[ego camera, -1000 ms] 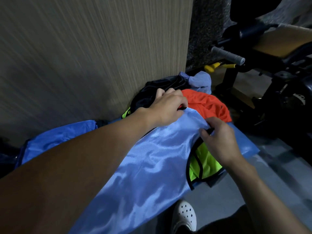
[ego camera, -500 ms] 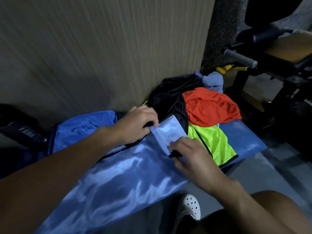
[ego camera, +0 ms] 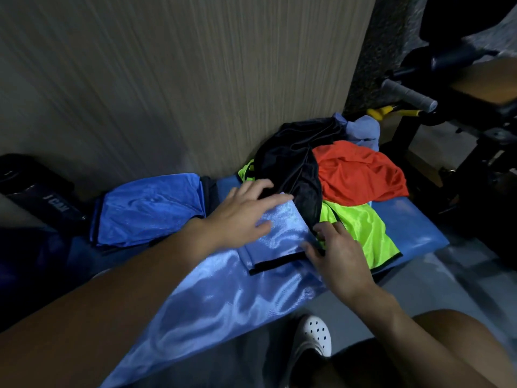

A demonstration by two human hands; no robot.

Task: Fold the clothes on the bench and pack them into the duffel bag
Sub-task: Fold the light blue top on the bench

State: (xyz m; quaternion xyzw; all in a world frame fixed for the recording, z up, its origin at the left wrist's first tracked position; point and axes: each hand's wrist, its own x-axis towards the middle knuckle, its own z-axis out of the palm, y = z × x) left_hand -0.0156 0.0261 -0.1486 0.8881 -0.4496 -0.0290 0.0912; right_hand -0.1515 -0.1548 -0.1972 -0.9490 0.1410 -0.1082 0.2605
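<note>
A shiny light-blue garment [ego camera: 223, 301] lies spread along the blue bench [ego camera: 419, 228], its far end folded back so a black hem shows. My left hand [ego camera: 243, 217] rests flat on that folded part with fingers spread. My right hand [ego camera: 335, 256] touches the fold's right edge beside the black hem; its fingers are curled, and a grip cannot be made out. A folded royal-blue garment [ego camera: 148, 208] lies to the left. Beyond the hands lie a black garment [ego camera: 291, 166], an orange one [ego camera: 361, 172], a neon-yellow one [ego camera: 361, 231] and a pale-blue one [ego camera: 363, 130]. A dark bag [ego camera: 36, 191] sits at far left.
A wood-grain wall [ego camera: 181, 79] runs right behind the bench. Gym equipment with a grey padded handle [ego camera: 408, 95] and black frame stands at the right. Grey floor lies in front, with my white perforated shoe [ego camera: 316, 334] and knee below.
The light-blue garment's far end has been folded back toward me. My left hand has let go and flattened on the fold; my right hand slid to its right edge.
</note>
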